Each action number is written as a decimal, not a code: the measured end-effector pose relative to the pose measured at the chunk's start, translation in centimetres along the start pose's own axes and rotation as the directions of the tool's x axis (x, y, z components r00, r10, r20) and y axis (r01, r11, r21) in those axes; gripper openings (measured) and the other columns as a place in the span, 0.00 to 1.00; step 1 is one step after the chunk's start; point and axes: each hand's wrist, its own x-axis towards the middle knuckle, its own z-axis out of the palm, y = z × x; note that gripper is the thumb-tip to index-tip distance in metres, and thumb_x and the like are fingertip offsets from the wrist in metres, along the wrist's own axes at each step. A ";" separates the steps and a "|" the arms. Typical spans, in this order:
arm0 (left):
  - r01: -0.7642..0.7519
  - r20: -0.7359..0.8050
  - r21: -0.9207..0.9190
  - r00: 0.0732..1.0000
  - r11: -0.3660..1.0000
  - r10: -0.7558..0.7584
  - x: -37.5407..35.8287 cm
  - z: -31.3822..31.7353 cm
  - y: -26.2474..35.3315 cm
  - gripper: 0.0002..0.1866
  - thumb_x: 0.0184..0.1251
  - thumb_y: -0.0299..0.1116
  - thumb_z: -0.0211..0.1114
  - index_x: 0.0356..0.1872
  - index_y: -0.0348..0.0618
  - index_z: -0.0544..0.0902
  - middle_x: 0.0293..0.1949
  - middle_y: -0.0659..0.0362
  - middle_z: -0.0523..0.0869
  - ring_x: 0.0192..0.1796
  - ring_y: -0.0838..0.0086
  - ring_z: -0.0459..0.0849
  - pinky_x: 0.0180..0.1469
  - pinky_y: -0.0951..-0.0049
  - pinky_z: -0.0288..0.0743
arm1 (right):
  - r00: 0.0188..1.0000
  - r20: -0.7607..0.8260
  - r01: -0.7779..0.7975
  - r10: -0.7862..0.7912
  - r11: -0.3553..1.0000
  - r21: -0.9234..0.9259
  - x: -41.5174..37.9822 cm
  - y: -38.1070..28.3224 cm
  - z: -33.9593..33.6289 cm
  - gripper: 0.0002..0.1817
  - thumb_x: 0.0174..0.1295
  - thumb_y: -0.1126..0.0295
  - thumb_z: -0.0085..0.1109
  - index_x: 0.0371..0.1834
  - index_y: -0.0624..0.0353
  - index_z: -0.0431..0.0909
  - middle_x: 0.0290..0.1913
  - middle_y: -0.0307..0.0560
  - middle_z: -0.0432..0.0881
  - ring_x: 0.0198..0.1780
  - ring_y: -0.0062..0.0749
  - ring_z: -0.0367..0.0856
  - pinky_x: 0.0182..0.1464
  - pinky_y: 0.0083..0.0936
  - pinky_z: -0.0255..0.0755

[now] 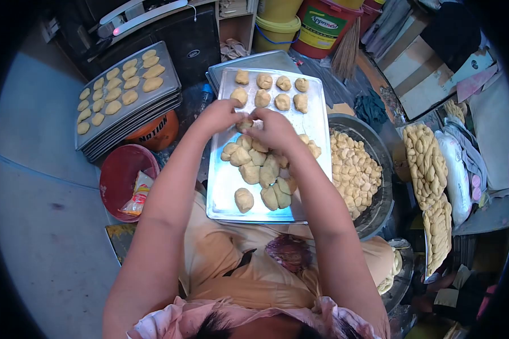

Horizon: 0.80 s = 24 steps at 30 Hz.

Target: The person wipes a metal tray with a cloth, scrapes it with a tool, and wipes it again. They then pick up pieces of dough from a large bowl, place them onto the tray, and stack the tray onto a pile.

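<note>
A metal tray (223,195) rests over my lap. My left hand (223,116) and my right hand (271,130) meet above its left middle, fingers closed around a small dough piece (244,124) held between them. Beyond my hands, two rows of dough balls (283,101) sit spaced apart at the tray's far end. Just below my hands lies a cluster of dough pieces (258,164), some touching one another and partly hidden by my right hand. One separate dough ball (244,200) sits near the tray's front edge.
A large dark basin (382,169) full of dough pieces stands at the right, with dough-covered trays (426,169) beyond. At the left are stacked trays (124,104) with flattened dough and a red basin (113,186). Buckets (325,28) stand at the back.
</note>
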 end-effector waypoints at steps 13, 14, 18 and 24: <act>0.008 -0.034 0.088 0.999 0.996 -0.005 0.0 0.3 -0.8 0.26 0.50 0.45 0.74 0.48 0.40 0.83 0.47 0.45 0.82 0.49 0.56 0.83 0.54 0.64 0.75 | 0.993 -0.104 0.042 -0.049 0.997 -0.070 1.1 5.5 1.4 0.26 0.48 0.59 0.72 0.50 0.58 0.78 0.49 0.51 0.82 0.48 0.48 0.82 0.51 0.37 0.75; 0.020 -0.092 0.034 0.996 0.999 -0.017 0.1 0.4 -1.1 0.25 0.51 0.45 0.73 0.48 0.40 0.84 0.48 0.45 0.82 0.50 0.56 0.83 0.55 0.64 0.75 | 0.996 -0.078 0.029 -0.040 0.991 -0.133 0.9 5.1 1.3 0.27 0.46 0.58 0.72 0.50 0.56 0.78 0.54 0.51 0.79 0.50 0.50 0.81 0.53 0.39 0.74; -0.059 -0.103 0.010 0.993 0.998 0.060 1.6 1.0 -3.0 0.26 0.53 0.46 0.72 0.50 0.39 0.83 0.51 0.45 0.81 0.53 0.54 0.81 0.57 0.63 0.73 | 0.990 -0.130 0.033 -0.053 0.988 -0.154 -1.4 4.5 0.5 0.27 0.44 0.57 0.73 0.48 0.55 0.79 0.56 0.52 0.78 0.50 0.48 0.81 0.53 0.37 0.74; -0.016 -0.075 0.012 0.997 1.000 0.017 1.5 0.9 -2.1 0.24 0.55 0.43 0.71 0.50 0.41 0.83 0.52 0.49 0.80 0.58 0.55 0.77 0.61 0.62 0.69 | 0.990 -0.085 -0.107 0.110 0.994 0.034 -2.5 6.2 -1.7 0.25 0.47 0.56 0.70 0.46 0.59 0.79 0.40 0.54 0.85 0.43 0.48 0.84 0.48 0.37 0.76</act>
